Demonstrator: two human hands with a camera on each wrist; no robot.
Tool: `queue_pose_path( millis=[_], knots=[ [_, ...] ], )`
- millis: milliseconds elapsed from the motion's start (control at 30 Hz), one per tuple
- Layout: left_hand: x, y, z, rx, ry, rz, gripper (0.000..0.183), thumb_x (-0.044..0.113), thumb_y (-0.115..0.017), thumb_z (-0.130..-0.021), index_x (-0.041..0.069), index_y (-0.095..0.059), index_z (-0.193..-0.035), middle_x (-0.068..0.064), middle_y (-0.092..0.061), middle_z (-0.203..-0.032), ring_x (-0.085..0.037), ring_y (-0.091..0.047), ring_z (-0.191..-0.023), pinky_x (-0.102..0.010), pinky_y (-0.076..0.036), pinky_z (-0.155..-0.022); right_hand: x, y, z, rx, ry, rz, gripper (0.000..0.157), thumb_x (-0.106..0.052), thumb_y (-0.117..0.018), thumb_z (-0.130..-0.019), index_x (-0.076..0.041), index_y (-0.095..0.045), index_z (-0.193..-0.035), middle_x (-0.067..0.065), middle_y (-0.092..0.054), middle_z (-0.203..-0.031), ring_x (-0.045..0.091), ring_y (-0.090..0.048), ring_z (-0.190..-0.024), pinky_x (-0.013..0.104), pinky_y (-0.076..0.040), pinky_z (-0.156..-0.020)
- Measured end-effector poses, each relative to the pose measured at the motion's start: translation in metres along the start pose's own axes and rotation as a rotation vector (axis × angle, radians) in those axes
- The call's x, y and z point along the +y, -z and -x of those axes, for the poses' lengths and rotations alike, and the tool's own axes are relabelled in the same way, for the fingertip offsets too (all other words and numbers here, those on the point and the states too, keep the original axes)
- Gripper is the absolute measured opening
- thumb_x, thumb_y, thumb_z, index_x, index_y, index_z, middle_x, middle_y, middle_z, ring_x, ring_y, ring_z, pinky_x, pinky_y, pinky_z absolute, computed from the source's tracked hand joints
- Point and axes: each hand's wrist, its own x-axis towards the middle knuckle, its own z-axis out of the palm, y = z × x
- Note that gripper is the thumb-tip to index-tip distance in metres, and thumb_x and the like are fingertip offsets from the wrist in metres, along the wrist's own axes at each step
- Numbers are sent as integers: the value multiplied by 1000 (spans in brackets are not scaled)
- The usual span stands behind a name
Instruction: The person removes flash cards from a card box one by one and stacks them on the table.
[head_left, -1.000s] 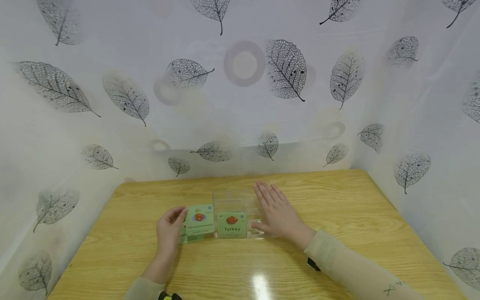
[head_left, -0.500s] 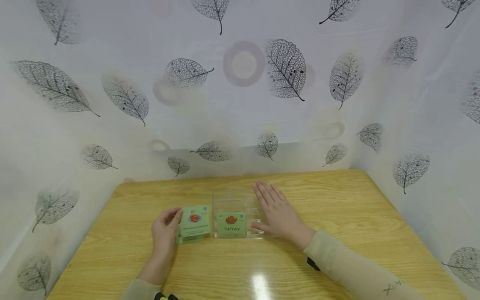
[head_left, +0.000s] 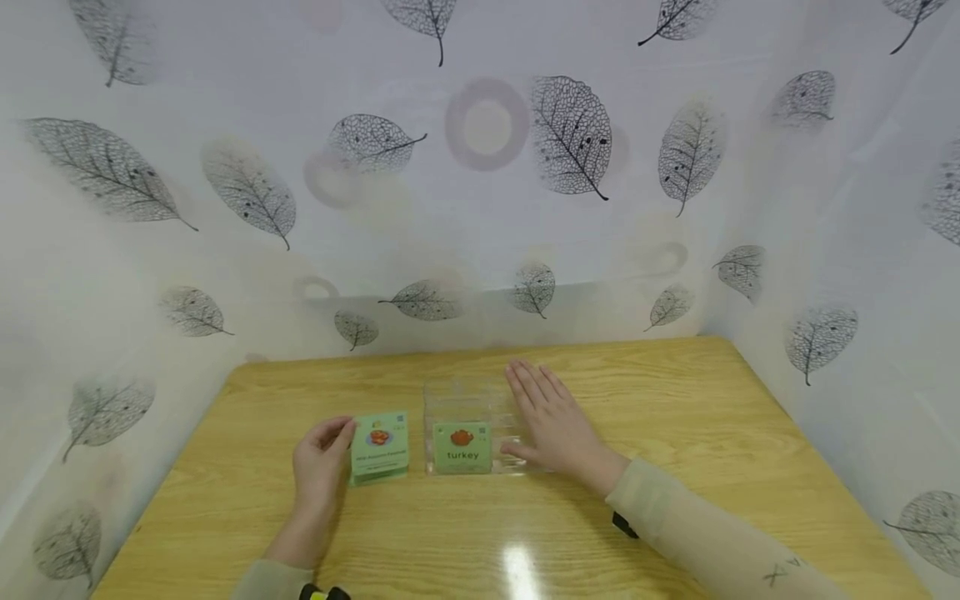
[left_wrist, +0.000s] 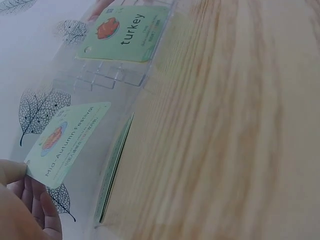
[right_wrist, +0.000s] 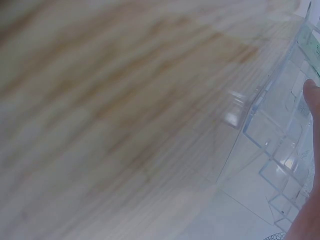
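Between thumb and fingers, my left hand [head_left: 317,467] pinches the left edge of a green flash card [head_left: 380,440] printed "Mid-Autumn Festival" with a food picture. In the left wrist view that card is tilted up beside a thin stack of cards [left_wrist: 114,172] lying on the table; the head view shows only the stack's front edge below it. A "turkey" card [head_left: 462,450] stands upright at the front of a clear plastic stepped holder [head_left: 459,408]. My right hand [head_left: 561,429] rests with straight fingers along the holder's right side, thumb toward the turkey card.
The wooden table [head_left: 675,400] runs back to a hanging white curtain [head_left: 480,217] with a leaf print, which also closes in both sides. In the right wrist view the holder's clear tiers [right_wrist: 280,145] stand beside bare wood.
My left hand has drawn the Mid-Autumn Festival card leftward, away from the holder. The card now overlaps most of the stack beneath it. The right hand has stayed still.
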Motion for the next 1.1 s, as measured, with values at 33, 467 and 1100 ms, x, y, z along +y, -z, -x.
queue_pose_path(
  millis=[33,467,1100],
  knots=[
    [0,0,-1,1,-2,-7,31,12,-69,-104,-11,-68,-125,23,-68,-88,6,-63,-85,-9,-54,-77,0,0,0,1,0,5,116,-77,-62,-92,2,-21,-167,18,-20,-176,35,-23,-164,50,-18,-135],
    [-6,6,-4,-10,7,-54,31,14,-68,-106,-9,-69,-126,25,-65,-88,5,-62,-86,-11,-53,-76,0,1,0,-4,3,1,117,-76,-62,-91,2,-21,-167,20,-20,-176,37,-27,-162,51,-17,-134],
    [-12,11,-8,-52,19,-121,32,14,-69,-104,-9,-68,-126,12,-70,-98,5,-59,-86,-10,-52,-75,-1,3,1,-10,-4,-21,117,-75,-64,-91,2,-19,-167,19,-18,-177,37,-25,-163,51,-17,-134]
  ],
)
